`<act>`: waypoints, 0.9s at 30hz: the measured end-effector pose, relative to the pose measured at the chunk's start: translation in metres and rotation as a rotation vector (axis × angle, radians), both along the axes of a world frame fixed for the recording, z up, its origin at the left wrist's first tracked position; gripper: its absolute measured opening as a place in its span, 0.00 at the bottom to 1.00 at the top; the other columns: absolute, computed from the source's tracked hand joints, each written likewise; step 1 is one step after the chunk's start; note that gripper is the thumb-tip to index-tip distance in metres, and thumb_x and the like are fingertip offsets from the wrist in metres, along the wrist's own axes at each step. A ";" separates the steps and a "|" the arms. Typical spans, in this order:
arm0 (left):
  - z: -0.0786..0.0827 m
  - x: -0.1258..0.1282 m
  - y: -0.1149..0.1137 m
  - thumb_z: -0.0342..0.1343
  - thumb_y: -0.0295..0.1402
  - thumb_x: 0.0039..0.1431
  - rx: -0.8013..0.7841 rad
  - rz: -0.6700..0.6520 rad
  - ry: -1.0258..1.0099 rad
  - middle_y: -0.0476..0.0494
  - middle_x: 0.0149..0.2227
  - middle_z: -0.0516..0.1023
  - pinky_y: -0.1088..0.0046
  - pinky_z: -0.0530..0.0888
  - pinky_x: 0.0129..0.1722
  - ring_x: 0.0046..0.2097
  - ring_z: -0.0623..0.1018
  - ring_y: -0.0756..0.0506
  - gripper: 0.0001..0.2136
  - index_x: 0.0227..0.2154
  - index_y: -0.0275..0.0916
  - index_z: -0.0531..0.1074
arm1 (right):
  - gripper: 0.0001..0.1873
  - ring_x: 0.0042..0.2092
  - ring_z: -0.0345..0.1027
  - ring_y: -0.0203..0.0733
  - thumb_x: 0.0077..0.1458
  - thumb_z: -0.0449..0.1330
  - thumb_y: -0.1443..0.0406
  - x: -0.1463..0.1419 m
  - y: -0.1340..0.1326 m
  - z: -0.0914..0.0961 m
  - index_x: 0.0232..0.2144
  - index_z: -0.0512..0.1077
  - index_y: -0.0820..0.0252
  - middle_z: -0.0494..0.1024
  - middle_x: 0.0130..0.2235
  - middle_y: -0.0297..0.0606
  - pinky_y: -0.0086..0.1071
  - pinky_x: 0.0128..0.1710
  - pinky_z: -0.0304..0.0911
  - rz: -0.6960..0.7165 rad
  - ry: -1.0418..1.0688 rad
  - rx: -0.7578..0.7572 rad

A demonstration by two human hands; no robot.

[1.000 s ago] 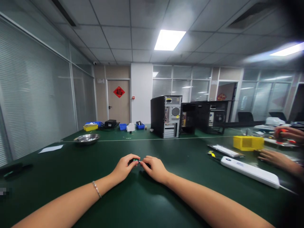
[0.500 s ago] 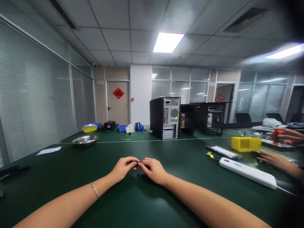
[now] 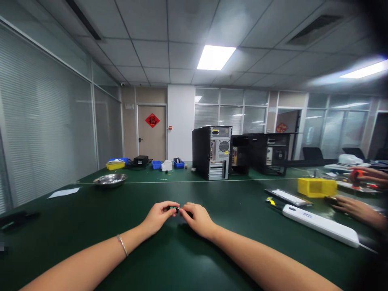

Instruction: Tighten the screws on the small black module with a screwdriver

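Over the green table (image 3: 145, 258), my left hand (image 3: 160, 215) pinches a small dark piece with a bit of green on it (image 3: 175, 209) between thumb and fingers. My right hand (image 3: 196, 216) meets it from the other side, fingers closed at the tips. A tiny pale bit shows where the fingertips come together. Whether my right fingers grip the same piece or another one is too small to make out. Part of the piece is hidden behind my fingers.
Ahead stand computer cases (image 3: 218, 153). To the left lie a metal bowl (image 3: 110, 180) and a white paper (image 3: 63, 192). On the right are a white power strip (image 3: 321, 224), a flat panel (image 3: 287, 197) and a yellow bin (image 3: 317, 188). A co-worker's hands (image 3: 357, 208) work beyond.
The piece in my left fingers has turned or shifted slightly, showing more green. My hands stay close together. The whole view has moved a little.
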State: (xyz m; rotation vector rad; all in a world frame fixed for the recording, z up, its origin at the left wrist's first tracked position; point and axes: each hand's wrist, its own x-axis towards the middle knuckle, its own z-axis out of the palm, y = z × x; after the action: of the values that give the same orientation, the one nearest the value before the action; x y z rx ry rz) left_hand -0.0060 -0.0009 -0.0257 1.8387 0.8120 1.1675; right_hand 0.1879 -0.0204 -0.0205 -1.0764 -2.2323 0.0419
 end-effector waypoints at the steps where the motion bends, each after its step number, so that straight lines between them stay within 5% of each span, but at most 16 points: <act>1: -0.001 -0.001 0.001 0.62 0.39 0.50 0.007 0.002 0.002 0.39 0.38 0.80 0.66 0.73 0.43 0.37 0.77 0.44 0.17 0.40 0.33 0.76 | 0.18 0.33 0.66 0.35 0.65 0.48 0.61 0.000 0.000 0.000 0.31 0.74 0.58 0.72 0.29 0.34 0.26 0.33 0.54 -0.008 -0.003 -0.004; 10: 0.000 -0.004 -0.002 0.60 0.37 0.52 0.071 0.021 0.083 0.40 0.38 0.80 0.68 0.72 0.40 0.37 0.77 0.44 0.13 0.38 0.35 0.77 | 0.17 0.31 0.63 0.34 0.64 0.49 0.60 0.001 -0.002 0.001 0.30 0.74 0.58 0.70 0.28 0.33 0.26 0.31 0.52 -0.008 -0.052 0.016; 16: 0.003 -0.003 -0.004 0.62 0.36 0.49 0.000 -0.031 0.023 0.43 0.29 0.80 0.69 0.71 0.37 0.31 0.76 0.46 0.13 0.37 0.33 0.78 | 0.18 0.31 0.64 0.34 0.64 0.48 0.60 0.002 -0.001 0.000 0.30 0.74 0.59 0.70 0.27 0.34 0.26 0.32 0.53 0.020 -0.046 0.017; 27: 0.004 0.000 -0.006 0.63 0.40 0.50 -0.096 -0.041 -0.049 0.43 0.32 0.79 0.68 0.72 0.40 0.33 0.76 0.47 0.17 0.38 0.34 0.77 | 0.19 0.31 0.64 0.34 0.65 0.48 0.59 0.001 0.000 -0.001 0.30 0.74 0.58 0.72 0.28 0.33 0.26 0.32 0.54 0.027 -0.002 0.010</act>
State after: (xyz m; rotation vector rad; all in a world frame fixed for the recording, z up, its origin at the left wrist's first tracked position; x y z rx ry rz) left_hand -0.0065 -0.0066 -0.0217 1.7334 0.7859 1.1246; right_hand 0.1887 -0.0200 -0.0210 -1.0408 -2.2467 0.0410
